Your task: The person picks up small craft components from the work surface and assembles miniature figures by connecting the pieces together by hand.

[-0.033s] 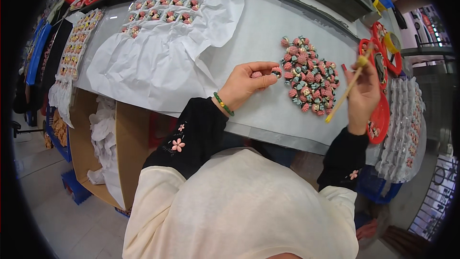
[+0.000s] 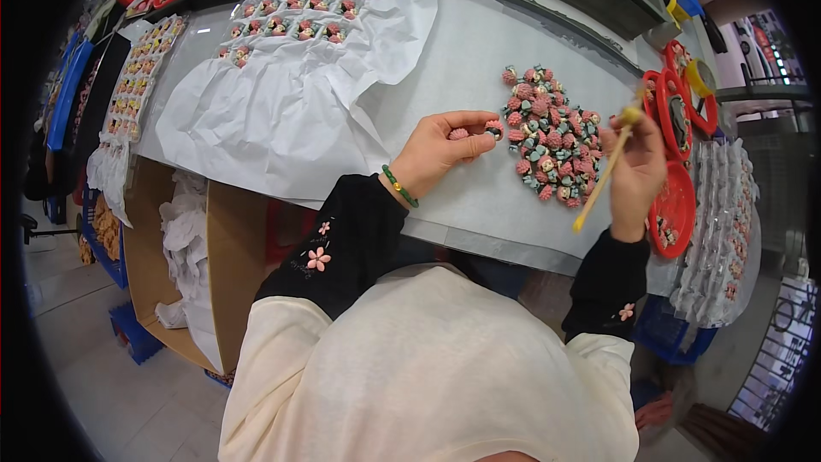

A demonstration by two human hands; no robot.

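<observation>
The left hand (image 2: 440,150) is pinching a small pink-and-dark figure with a knobbly surface (image 2: 493,127) between thumb and fingertips, just left of the pile; its grip is closing down to the width of that piece. A second pink knobbly piece (image 2: 459,133) is showing between the thumb and the curled fingers, much of it hidden.

The right hand (image 2: 637,173) is holding a slender yellow stick (image 2: 601,178), its grip curling around the far part; blur is hiding how tightly the fingers are closing. The stick's near end is slanting toward the person and to the left, just beyond the near side of the pile; whether it is touching the counter (image 2: 479,197), I cannot tell.

Between the hands, a heap of pink, blue-green and cream figures with bumpy rounded parts (image 2: 554,133) is lying on the grey-white counter. To the far left, rows of similar figures (image 2: 299,4) are sitting in white cells beside crumpled white paper (image 2: 256,111). A round red plastic tray (image 2: 674,184) is resting right of the right hand.

The figures are looking light, stiff and hard; the bumpy pink part is probably offering the surest, least slippery hold, while the smaller blue-green parts are seeming likelier to chip.
</observation>
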